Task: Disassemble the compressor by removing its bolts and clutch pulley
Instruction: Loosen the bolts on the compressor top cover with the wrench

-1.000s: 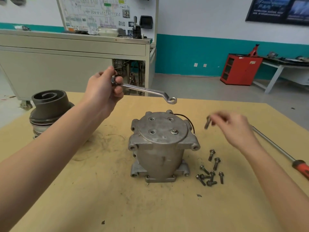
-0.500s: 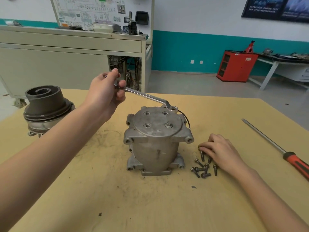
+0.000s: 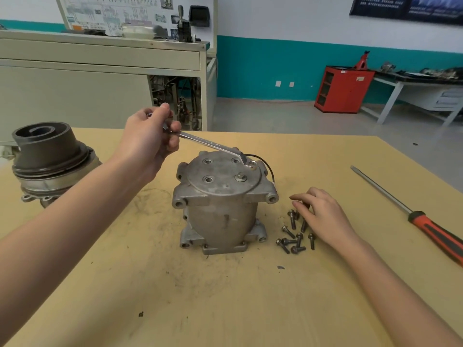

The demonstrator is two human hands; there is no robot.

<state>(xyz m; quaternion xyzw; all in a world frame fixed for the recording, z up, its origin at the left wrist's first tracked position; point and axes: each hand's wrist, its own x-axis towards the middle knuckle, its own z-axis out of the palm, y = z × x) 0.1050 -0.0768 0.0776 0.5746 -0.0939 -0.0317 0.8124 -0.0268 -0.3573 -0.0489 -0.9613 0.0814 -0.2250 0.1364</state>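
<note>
Observed condition, largest item first.

The table (image 3: pixel 250 296) carries everything. The compressor (image 3: pixel 220 214) stands upright at its centre, round end plate (image 3: pixel 220 190) facing up. The clutch pulley (image 3: pixel 45 151) is already off and sits well apart at the far left. A screwdriver (image 3: pixel 431 229) lies at the right edge, clear of the work.

My left hand (image 3: pixel 147 144) is closed around the handle of the wrench (image 3: pixel 208 144), above and to the left rear of the housing. The wrench's long axis slopes down from that grip toward the right. Its ring end rests on the bolt at the plate's far right rim (image 3: pixel 252 164). That bolt therefore lies right of and below my gripping fingers, a full wrench length away. The left hand is the only one on it.

My right hand (image 3: pixel 323 216) lies with fingers extended and relaxed, gripping nothing, over the loose bolts (image 3: pixel 292 218) beside the housing's base.

One more bolt (image 3: pixel 241 177) stands in the plate just nearer than the ring end. Three holes appear empty.

Judgement: the handle's sweep is open, though a black wire (image 3: pixel 266 163) arcs just behind the ring end and could snag.
</note>
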